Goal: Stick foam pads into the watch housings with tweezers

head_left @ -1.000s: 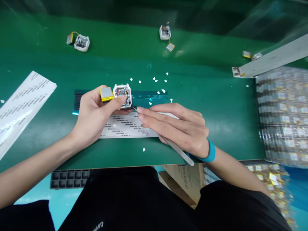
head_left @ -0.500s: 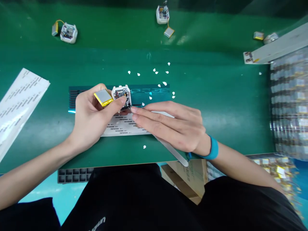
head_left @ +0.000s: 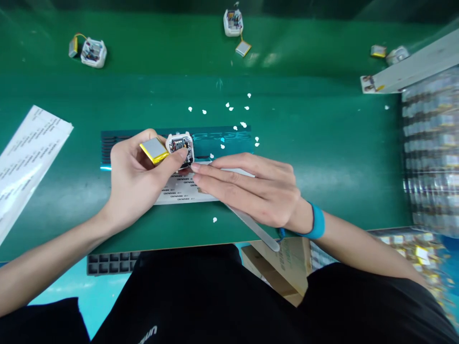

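Note:
My left hand (head_left: 138,177) is closed around a small white device housing (head_left: 180,143) with an exposed circuit board, its thumb on the board. A silver battery with yellow edges (head_left: 154,150) rests against the same hand, left of the housing. My right hand (head_left: 254,186) is closed on a thin metal tool (head_left: 255,227); the tool's tip meets the housing's lower right corner, where fingertips hide part of it. Beneath both hands lies a white printed sheet (head_left: 179,193), beside a dark teal strip (head_left: 215,138).
Several small white pieces (head_left: 231,109) are scattered beyond the hands. More housings with batteries sit at the back, one at left (head_left: 93,52), one in the middle (head_left: 233,23). Another printed sheet (head_left: 32,148) lies left. Stacked clear trays (head_left: 432,157) stand at right.
The view has shifted slightly. Both hands keep nearly the same pose, with the housing still in the left and the tool still in the right.

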`<move>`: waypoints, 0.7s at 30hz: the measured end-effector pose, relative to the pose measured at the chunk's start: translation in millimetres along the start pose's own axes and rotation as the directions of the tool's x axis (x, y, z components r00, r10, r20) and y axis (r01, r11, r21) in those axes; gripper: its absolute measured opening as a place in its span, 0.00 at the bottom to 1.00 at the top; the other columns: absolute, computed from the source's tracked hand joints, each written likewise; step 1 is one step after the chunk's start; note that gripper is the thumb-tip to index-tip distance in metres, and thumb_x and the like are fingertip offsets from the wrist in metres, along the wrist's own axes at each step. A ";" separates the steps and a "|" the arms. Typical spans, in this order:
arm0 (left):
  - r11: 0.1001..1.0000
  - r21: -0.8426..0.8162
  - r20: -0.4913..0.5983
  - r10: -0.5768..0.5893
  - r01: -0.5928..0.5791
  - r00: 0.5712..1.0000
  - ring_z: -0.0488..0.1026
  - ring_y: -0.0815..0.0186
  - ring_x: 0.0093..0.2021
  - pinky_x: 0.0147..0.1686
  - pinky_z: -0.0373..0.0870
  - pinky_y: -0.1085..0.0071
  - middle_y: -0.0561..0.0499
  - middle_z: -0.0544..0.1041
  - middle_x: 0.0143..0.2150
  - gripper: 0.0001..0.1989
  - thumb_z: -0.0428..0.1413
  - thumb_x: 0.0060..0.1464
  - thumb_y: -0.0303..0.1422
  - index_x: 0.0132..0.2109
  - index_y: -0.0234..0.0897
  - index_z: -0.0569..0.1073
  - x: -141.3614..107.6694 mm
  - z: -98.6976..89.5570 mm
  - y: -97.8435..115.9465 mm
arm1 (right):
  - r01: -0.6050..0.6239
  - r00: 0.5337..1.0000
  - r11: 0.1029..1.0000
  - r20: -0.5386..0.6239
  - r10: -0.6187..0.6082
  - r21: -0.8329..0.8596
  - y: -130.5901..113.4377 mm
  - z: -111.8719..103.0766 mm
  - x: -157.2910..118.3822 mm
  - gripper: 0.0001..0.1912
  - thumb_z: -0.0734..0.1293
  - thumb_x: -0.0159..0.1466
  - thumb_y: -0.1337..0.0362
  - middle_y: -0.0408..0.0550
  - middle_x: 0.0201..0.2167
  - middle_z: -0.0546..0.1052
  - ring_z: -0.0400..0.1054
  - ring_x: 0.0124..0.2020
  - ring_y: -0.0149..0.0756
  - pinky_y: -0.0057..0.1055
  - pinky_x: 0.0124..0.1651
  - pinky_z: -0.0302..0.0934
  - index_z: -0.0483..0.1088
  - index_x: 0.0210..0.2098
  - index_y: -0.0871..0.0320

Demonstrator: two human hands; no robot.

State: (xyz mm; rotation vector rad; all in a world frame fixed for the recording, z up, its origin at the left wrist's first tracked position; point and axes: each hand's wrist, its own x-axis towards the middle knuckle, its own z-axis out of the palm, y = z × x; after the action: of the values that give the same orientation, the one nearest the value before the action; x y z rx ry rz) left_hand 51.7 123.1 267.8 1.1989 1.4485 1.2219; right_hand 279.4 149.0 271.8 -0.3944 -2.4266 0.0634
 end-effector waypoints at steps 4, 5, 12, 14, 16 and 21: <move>0.999 0.024 -0.017 0.032 -0.031 0.999 0.63 0.68 0.23 0.23 0.59 0.65 0.57 0.68 0.24 0.22 0.72 0.55 0.34 0.26 0.42 0.66 -1.7 0.8 -1.0 | -0.093 0.996 0.992 0.018 0.092 0.086 -0.9 4.9 -0.2 0.11 0.70 0.75 0.72 0.50 0.54 0.85 0.83 0.52 0.39 0.37 0.49 0.84 0.78 0.55 0.59; 0.999 0.024 -0.020 0.032 -0.031 0.999 0.65 0.68 0.23 0.23 0.63 0.65 0.58 0.69 0.24 0.21 0.72 0.56 0.34 0.27 0.42 0.67 -2.0 0.9 -1.8 | -0.102 0.995 0.990 0.008 0.102 0.102 -0.4 7.1 -0.6 0.12 0.70 0.75 0.73 0.51 0.54 0.85 0.83 0.52 0.40 0.37 0.49 0.84 0.78 0.56 0.60; 0.993 -0.113 0.005 -0.043 0.043 0.999 0.81 0.64 0.26 0.29 0.83 0.65 0.57 0.79 0.29 0.16 0.72 0.59 0.35 0.33 0.42 0.71 -1.7 3.4 -3.3 | -0.101 0.992 0.992 -0.066 0.106 0.073 2.4 13.3 -2.0 0.16 0.71 0.71 0.78 0.52 0.53 0.86 0.82 0.52 0.40 0.35 0.50 0.84 0.77 0.56 0.61; 0.991 -0.125 -0.001 -0.044 0.044 0.999 0.81 0.64 0.26 0.27 0.83 0.66 0.58 0.79 0.28 0.17 0.72 0.58 0.34 0.32 0.42 0.71 -1.9 3.6 -2.3 | -0.100 0.992 0.993 -0.066 0.105 0.065 2.0 12.1 -1.4 0.17 0.72 0.70 0.79 0.52 0.53 0.86 0.82 0.52 0.41 0.35 0.50 0.84 0.77 0.56 0.61; 0.991 -0.127 -0.004 -0.051 0.050 0.999 0.81 0.64 0.25 0.27 0.83 0.66 0.58 0.78 0.28 0.17 0.72 0.58 0.35 0.32 0.42 0.71 -1.8 3.4 -2.4 | -0.093 0.993 0.993 -0.072 0.098 0.075 2.1 12.2 -1.2 0.16 0.72 0.70 0.79 0.52 0.53 0.86 0.82 0.52 0.41 0.36 0.48 0.84 0.77 0.56 0.62; 0.982 -0.175 0.009 -0.071 0.072 0.997 0.81 0.64 0.25 0.28 0.85 0.67 0.58 0.77 0.27 0.20 0.74 0.56 0.35 0.31 0.42 0.68 0.6 2.9 -4.8 | -0.096 0.992 0.991 -0.072 0.103 0.096 3.1 13.4 -2.5 0.16 0.72 0.71 0.76 0.49 0.52 0.86 0.83 0.50 0.39 0.35 0.45 0.84 0.77 0.56 0.57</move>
State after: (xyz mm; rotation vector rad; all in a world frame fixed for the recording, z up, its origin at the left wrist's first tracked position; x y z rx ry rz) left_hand 53.8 123.9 262.6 1.0210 1.3409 1.2692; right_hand 273.6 152.0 259.5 -0.4673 -2.3177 0.2002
